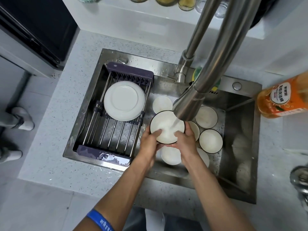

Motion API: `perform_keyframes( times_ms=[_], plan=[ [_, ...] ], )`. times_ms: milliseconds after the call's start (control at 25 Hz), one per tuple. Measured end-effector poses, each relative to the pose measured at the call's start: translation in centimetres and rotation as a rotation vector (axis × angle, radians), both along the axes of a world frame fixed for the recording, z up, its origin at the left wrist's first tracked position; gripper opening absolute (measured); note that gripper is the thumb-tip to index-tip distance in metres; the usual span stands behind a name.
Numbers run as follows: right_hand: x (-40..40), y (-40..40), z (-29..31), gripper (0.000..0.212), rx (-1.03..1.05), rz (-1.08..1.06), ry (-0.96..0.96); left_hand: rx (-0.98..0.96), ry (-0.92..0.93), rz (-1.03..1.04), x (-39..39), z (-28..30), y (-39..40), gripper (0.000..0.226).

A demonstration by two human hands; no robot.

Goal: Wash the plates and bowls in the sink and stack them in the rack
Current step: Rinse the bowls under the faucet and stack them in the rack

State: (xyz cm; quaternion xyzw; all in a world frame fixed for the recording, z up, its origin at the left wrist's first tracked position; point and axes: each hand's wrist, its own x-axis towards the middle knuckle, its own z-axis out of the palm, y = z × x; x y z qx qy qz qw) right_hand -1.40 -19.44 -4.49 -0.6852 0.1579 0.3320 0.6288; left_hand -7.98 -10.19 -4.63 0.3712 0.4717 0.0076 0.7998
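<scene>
1. Bright, even light falls from overhead; shadows are soft and faint.
2. Glare streaks the steel faucet [215, 64] and the wet sink [240, 147] rim.
3. Wide-angle distortion bends the counter [55, 127] edges outward.
4. The orange bottle [281, 97] and the jars [166, 0] at the top are blurred.
5. The centre is fairly sharp; running water smears.

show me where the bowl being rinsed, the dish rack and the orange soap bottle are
bowl being rinsed [164, 125]: head view, its white inside, left of the water stream
dish rack [103, 155]: head view, its near purple end bar
orange soap bottle [281, 100]: head view, its label
</scene>
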Motion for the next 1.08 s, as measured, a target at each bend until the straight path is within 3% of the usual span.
perform_keyframes(
  times_ms=[120, 240, 280, 360, 480, 600, 720, 880, 1080],
  plan=[
    [-0.2, -1.1, 0.2, 0.05, -0.158, 0.171, -0.177, 0.0, 0.165, 0.016, 1.9, 0.3, 0.2, 0.039],
    [-2.2, -4.7, 0.8, 0.056, -0.615, 0.649, -0.902, -0.018, 0.198, -0.079, 2.3, -0.2, 0.1, 0.047],
    [-2.7, -5.2, 0.5, 0.054, -0.673, 0.838, -1.08, -0.024, 0.215, -0.089, 2.3, -0.1, 0.3, 0.042],
    [-2.5, -5.0, -0.5, 0.031, -0.64, 1.001, -1.162, -0.05, 0.239, -0.109, 2.2, -0.4, 0.7, 0.025],
    [-1.4, -4.2, -0.5, 0.01, -0.508, 0.849, -0.939, -0.131, 0.174, -0.13, 2.0, -0.5, 1.1, 0.013],
    [-2.0, -3.6, 0.4, 0.007, -0.26, 0.548, -0.553, -0.165, 0.037, -0.107, 1.8, -0.8, 0.5, 0.035],
    [-2.3, -1.7, 0.9, 0.013, -0.027, 0.221, -0.235, -0.114, -0.012, 0.02, 1.7, -1.1, 0.4, 0.042],
    [-1.8, -1.5, 1.8, 0.01, 0.221, -0.164, 0.095, -0.011, 0.006, -0.067, 2.0, -0.6, 0.2, 0.035],
    [-1.2, -1.9, 2.1, 0.023, 0.456, -0.413, 0.444, 0.002, 0.039, -0.033, 3.8, -0.2, -0.4, 0.036]
  ],
)
